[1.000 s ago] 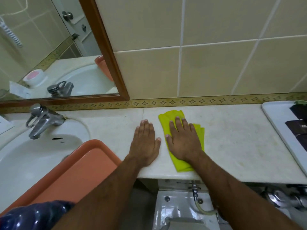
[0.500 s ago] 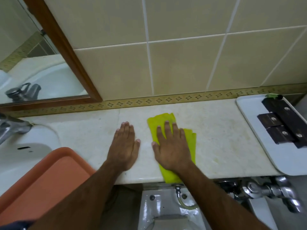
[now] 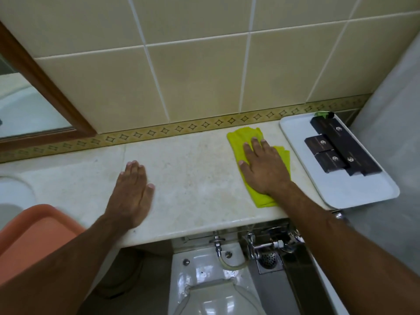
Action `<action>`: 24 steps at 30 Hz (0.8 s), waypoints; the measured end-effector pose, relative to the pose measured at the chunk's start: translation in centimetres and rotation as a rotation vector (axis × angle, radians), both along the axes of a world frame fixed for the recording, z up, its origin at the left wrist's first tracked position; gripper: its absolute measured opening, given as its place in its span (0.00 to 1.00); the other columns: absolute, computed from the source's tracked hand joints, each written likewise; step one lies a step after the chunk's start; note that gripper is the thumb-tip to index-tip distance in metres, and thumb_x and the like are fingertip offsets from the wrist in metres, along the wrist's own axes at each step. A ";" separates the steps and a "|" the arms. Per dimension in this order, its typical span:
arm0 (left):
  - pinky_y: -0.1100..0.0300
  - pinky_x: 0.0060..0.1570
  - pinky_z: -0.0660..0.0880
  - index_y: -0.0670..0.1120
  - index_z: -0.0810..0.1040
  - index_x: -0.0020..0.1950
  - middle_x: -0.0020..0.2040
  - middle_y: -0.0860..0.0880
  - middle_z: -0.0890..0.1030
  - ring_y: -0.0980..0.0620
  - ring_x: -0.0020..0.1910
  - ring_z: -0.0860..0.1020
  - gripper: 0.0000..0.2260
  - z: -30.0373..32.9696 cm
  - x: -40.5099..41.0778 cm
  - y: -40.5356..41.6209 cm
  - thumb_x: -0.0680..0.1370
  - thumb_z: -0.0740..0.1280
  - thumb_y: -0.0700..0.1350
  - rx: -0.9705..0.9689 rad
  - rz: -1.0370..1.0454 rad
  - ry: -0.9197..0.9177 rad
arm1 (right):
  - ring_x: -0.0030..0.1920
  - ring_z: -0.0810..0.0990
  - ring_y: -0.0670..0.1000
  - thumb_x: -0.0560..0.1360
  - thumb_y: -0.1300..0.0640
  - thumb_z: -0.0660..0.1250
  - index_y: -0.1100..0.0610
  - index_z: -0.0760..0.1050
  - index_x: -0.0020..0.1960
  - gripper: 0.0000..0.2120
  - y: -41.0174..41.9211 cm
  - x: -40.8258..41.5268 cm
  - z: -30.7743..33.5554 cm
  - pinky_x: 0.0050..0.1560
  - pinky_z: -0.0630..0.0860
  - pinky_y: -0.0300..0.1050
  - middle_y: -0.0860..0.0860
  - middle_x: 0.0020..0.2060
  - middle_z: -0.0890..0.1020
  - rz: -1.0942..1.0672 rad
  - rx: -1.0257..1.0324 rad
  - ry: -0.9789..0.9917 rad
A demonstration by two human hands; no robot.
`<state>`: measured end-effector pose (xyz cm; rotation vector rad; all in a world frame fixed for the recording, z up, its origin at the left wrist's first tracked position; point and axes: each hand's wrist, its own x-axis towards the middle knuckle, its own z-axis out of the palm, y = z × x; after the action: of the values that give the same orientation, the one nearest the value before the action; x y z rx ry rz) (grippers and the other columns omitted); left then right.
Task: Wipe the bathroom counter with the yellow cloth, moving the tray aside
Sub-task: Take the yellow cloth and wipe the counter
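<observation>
The folded yellow cloth (image 3: 241, 139) lies flat on the pale marble counter (image 3: 195, 176), right of centre. My right hand (image 3: 263, 169) presses down on it, palm flat and fingers spread, covering its middle. A white tray (image 3: 354, 192) with several dark boxes (image 3: 341, 148) rests at the counter's right end, a small gap from the cloth. My left hand (image 3: 133, 192) lies flat on the bare counter near its front edge, well left of the cloth, holding nothing.
An orange tub (image 3: 29, 233) sits at the lower left over the white sink (image 3: 11, 194). The tiled wall and a wood-framed mirror (image 3: 45, 87) back the counter. Below the front edge are chrome valves (image 3: 268, 244) and a toilet (image 3: 211, 292). A grey wall closes the right side.
My right hand has slid the yellow cloth to the right along the counter, close to the white tray. The left hand stays planted, and the view has swung right.
</observation>
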<state>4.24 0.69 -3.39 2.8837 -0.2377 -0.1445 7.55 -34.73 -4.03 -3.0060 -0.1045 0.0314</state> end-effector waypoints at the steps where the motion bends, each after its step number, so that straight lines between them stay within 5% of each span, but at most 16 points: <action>1: 0.50 0.77 0.42 0.39 0.47 0.79 0.80 0.42 0.44 0.48 0.79 0.43 0.32 0.0 0.0 0.0 0.79 0.43 0.56 0.003 -0.002 0.002 | 0.77 0.56 0.62 0.80 0.42 0.49 0.56 0.57 0.78 0.31 -0.2 -0.8 -0.1 0.75 0.57 0.62 0.59 0.79 0.58 -0.014 0.006 -0.003; 13: 0.48 0.77 0.44 0.39 0.47 0.79 0.80 0.41 0.46 0.46 0.79 0.45 0.32 -0.6 0.3 0.2 0.79 0.44 0.56 -0.019 0.000 -0.033 | 0.77 0.55 0.65 0.80 0.42 0.45 0.57 0.55 0.79 0.32 2.1 -9.3 0.3 0.75 0.55 0.62 0.62 0.79 0.54 -0.208 -0.036 0.051; 19: 0.50 0.77 0.43 0.40 0.48 0.79 0.81 0.42 0.47 0.47 0.79 0.45 0.33 -1.4 0.4 0.5 0.79 0.44 0.57 -0.028 0.010 -0.060 | 0.77 0.51 0.68 0.80 0.45 0.50 0.59 0.56 0.78 0.31 14.8 -9.2 0.0 0.75 0.48 0.66 0.64 0.78 0.53 0.064 0.078 0.057; 24: 0.49 0.77 0.44 0.39 0.50 0.79 0.80 0.41 0.48 0.47 0.79 0.46 0.32 -1.5 0.3 0.7 0.79 0.44 0.57 -0.037 0.010 -0.071 | 0.76 0.57 0.65 0.78 0.44 0.54 0.56 0.62 0.76 0.29 12.9 -9.4 -0.5 0.74 0.56 0.63 0.60 0.78 0.60 0.292 0.072 -0.002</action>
<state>4.56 1.43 -4.89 2.8560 -0.2356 -0.0352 -1.88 -21.82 -4.54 -2.8919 -0.5311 0.0531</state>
